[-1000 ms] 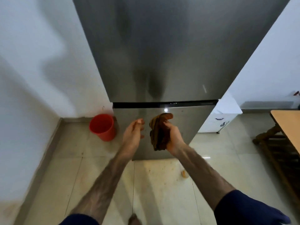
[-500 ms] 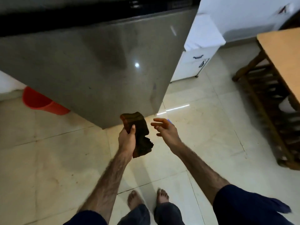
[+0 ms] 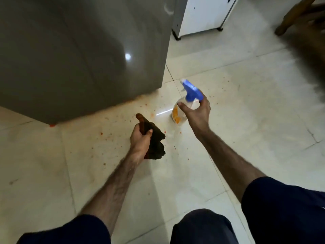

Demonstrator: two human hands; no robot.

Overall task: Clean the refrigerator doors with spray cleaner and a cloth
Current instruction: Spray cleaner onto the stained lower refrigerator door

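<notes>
Person crouched before lower grey steel refrigerator door (image 3: 79, 55). Left hand (image 3: 140, 140) clenched round bunched dark brown cloth (image 3: 155, 140), held off the floor, apart from the door. Right hand (image 3: 195, 110) spread over clear plastic spray bottle with blue trigger head (image 3: 186, 103); thumb on the near shoulder, fingers past the blue head. Whether they have closed on it, cannot tell. Bottle stands upright on pale tiled floor (image 3: 246, 120), just right of the door's lower corner; orange liquid low in it. Orange specks on tiles (image 3: 149, 110) along the door's bottom edge.

Judgement: step in hand is picking up the sprayer. Best to grip the neck under the blue head, forefinger free for the trigger, lift straight up to avoid tipping, then turn the nozzle toward the door. Keep the cloth clear of the dirty tiles.
</notes>
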